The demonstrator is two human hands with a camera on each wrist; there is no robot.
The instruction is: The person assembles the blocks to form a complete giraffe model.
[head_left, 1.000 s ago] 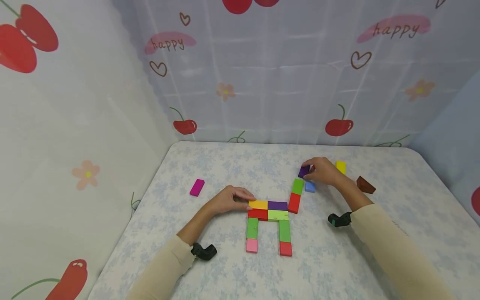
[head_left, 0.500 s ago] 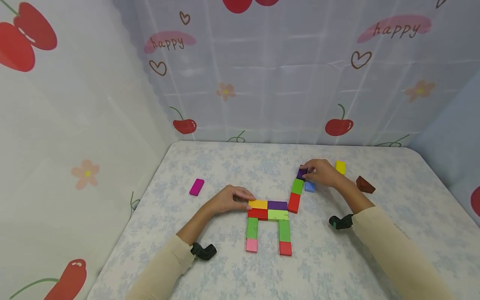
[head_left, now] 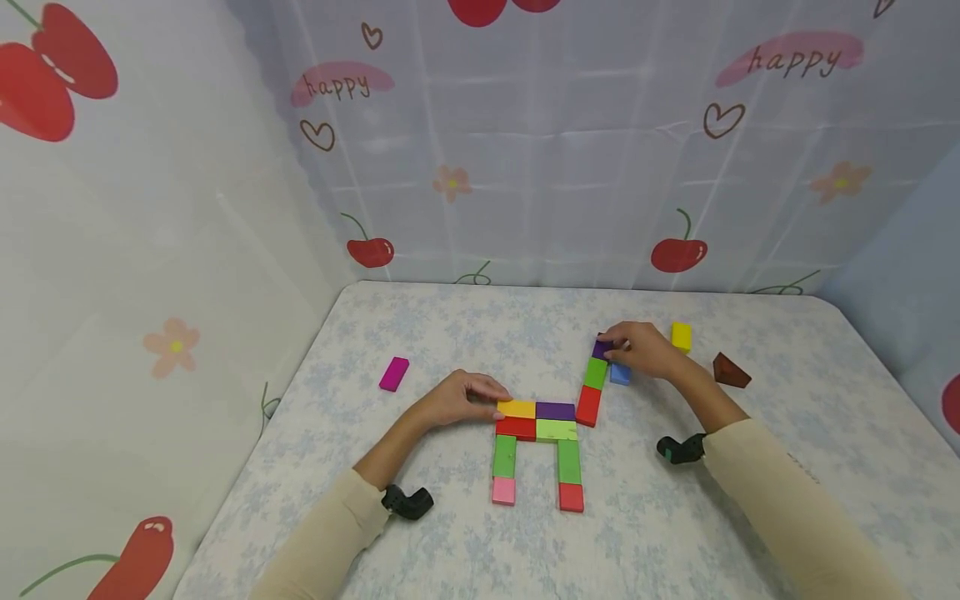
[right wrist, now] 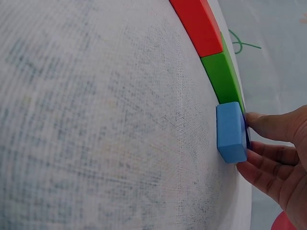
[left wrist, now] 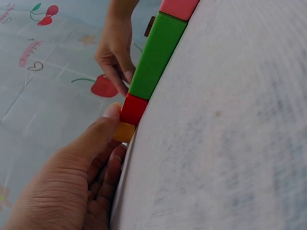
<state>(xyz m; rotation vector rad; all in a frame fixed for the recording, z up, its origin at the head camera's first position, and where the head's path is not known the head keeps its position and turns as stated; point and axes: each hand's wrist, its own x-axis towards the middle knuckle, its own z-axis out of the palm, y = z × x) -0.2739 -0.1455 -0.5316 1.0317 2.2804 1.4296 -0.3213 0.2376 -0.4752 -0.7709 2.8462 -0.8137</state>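
Coloured wooden blocks lie flat in a four-legged animal shape. My left hand (head_left: 461,398) pinches the left end of the orange block (head_left: 517,409), thumb tip near the red block (head_left: 516,428) below it. Beside orange is a purple block (head_left: 555,411), over a lime one (head_left: 557,430). Up to the right slants a column of a red block (head_left: 588,406) and a green block (head_left: 596,373). At its top my right hand (head_left: 643,348) pinches a dark purple block (head_left: 601,349), partly hidden by the fingers. A light blue block (right wrist: 231,132) sits just beside it, under the hand.
Green legs (head_left: 569,462) end in a pink block (head_left: 503,492) and a red foot block (head_left: 572,497). A magenta block (head_left: 393,374) lies left; a yellow block (head_left: 681,337) and a brown angular block (head_left: 731,371) lie right. A printed curtain (head_left: 525,167) stands behind the table.
My right hand has brought the dark purple block slightly left and down, closing it up to the top of the green block. The left hand has stayed in place.
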